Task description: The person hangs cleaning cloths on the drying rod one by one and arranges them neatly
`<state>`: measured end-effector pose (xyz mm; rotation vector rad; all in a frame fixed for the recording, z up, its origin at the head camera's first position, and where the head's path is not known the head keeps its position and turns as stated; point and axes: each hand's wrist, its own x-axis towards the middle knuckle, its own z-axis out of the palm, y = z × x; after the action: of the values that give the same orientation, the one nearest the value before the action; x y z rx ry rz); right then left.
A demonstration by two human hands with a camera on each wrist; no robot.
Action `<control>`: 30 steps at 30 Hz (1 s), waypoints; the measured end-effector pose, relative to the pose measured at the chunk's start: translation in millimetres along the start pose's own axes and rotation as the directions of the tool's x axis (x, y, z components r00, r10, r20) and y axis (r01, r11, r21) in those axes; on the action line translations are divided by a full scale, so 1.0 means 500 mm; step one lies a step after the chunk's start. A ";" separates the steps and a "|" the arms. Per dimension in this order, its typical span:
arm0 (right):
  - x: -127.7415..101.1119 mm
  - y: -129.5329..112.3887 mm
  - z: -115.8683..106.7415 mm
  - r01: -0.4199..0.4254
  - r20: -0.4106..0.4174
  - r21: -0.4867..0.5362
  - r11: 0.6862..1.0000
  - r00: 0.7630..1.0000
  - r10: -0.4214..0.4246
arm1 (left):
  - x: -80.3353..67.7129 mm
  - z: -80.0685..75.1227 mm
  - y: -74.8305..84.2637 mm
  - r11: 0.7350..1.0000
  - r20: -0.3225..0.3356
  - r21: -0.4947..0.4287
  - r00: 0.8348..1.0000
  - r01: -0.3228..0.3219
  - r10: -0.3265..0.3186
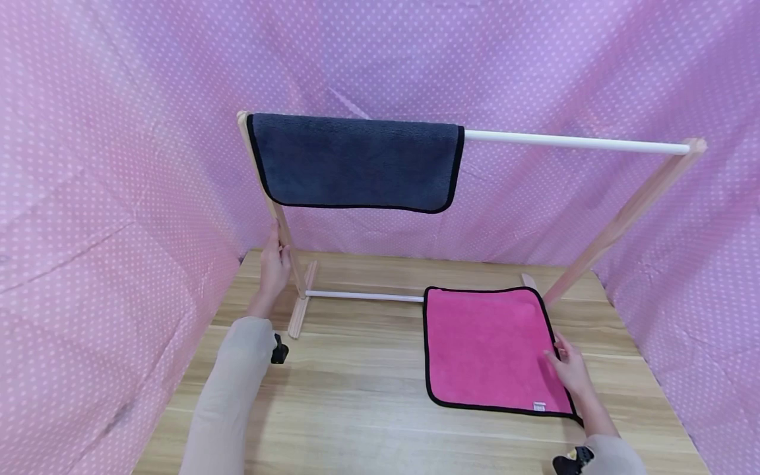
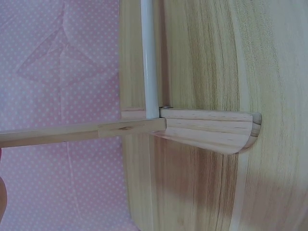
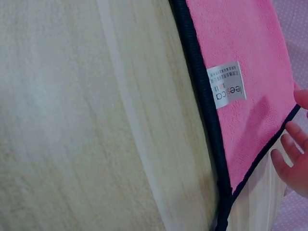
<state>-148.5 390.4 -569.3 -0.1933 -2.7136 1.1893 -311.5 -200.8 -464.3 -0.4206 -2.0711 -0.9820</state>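
A wooden rack holds a dark grey towel point(image 1: 356, 165) with black edging, draped over the left part of its white top rod point(image 1: 570, 141). My left hand point(image 1: 274, 269) holds the rack's left post point(image 1: 293, 270) below that towel, thumb against the wood; the left wrist view shows only fingertips at its edge. A pink towel point(image 1: 487, 349) with black edging lies spread toward the right, covering part of the lower rod point(image 1: 362, 295). At its right edge is my right hand point(image 1: 571, 369), fingers loosely spread, thumb above the edging. A white label point(image 3: 227, 85) shows near the towel's corner.
The rack's right post point(image 1: 623, 221) leans outward in the head view. Its left foot point(image 2: 211, 127) stands on the wood-grain tabletop point(image 1: 344, 396). Pink dotted cloth point(image 1: 380, 53) hangs behind and on both sides.
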 end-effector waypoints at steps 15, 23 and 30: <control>0.009 -0.001 -0.019 -0.091 0.138 0.045 0.995 0.987 0.084 | -0.002 0.001 -0.001 0.999 -0.035 0.013 0.999 -0.040 0.040; 0.017 -0.010 -0.020 -0.103 0.202 0.017 0.995 0.974 0.098 | 0.000 0.001 -0.001 1.000 -0.028 0.019 0.999 -0.021 0.022; 0.018 -0.017 -0.019 -0.093 0.254 0.032 0.995 0.964 0.082 | -0.001 0.000 -0.001 1.000 -0.012 0.010 1.000 0.006 -0.006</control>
<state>-155.7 393.0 -555.9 -0.1682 -2.9189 1.3837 -311.5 -201.1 -465.2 -0.4030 -2.0671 -0.9753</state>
